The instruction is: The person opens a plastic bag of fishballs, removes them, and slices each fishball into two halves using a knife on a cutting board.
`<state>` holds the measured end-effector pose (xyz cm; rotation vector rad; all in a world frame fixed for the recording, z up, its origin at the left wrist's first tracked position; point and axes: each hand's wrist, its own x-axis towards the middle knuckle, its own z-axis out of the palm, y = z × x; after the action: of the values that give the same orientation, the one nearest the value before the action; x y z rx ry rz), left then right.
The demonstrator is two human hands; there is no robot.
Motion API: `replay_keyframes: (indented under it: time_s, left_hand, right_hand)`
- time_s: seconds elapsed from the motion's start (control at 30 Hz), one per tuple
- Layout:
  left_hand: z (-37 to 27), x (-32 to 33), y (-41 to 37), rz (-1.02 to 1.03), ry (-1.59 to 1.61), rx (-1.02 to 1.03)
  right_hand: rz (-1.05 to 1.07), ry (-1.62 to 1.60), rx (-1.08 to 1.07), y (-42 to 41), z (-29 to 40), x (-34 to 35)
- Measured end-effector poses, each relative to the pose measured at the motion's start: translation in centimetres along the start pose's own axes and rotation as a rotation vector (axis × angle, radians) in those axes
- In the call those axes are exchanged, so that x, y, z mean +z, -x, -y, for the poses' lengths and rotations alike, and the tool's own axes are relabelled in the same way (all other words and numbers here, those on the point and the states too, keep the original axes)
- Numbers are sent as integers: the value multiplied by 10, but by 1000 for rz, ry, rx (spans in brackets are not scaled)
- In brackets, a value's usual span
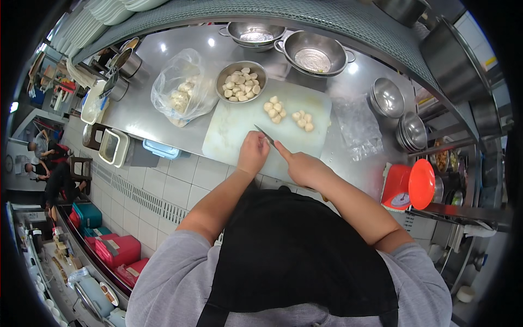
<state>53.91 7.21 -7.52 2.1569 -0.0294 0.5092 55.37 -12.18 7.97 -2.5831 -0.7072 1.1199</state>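
My right hand [306,167] is closed on a knife [264,135], its index finger stretched along the back of the blade. Beside the blade, my left hand [253,149] has its fingers curled; whether something small is between them cannot be told. Both are over the near part of a pale cutting board [237,131]. Two small piles of whitish balls lie on the board, a left pile [275,109] and a right pile [302,121]. At the board's upper left corner stands a steel bowl [219,83] holding many similar pieces. Left of it is a clear plastic bag [163,88] with pale pieces inside.
Steel colanders [314,53] stand at the back under a wire shelf [245,12]. To the right are an empty-looking plastic bag [359,126], stacked steel bowls [388,98] and a red scale [398,188]. Several people [49,151] sit far left.
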Motion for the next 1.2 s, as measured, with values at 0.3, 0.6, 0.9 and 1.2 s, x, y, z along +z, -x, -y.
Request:
replay_keyframes:
  time_s: [0.3,0.6,0.9,1.2]
  left_hand:
    - [-3,-2,3,-31,-6,4]
    - [1,-2,7,-69,-53,66]
    - [-9,-7,8,23,-45,-1]
    - [-47,-7,-19,299,-285,86]
  right_hand:
    - [-45,53,-41,-12,5,6]
    - [-179,43,-70,-30,2,47]
    - [-314,-34,-130,-29,-26,61]
    - [-484,-214,34,28,-84,95]
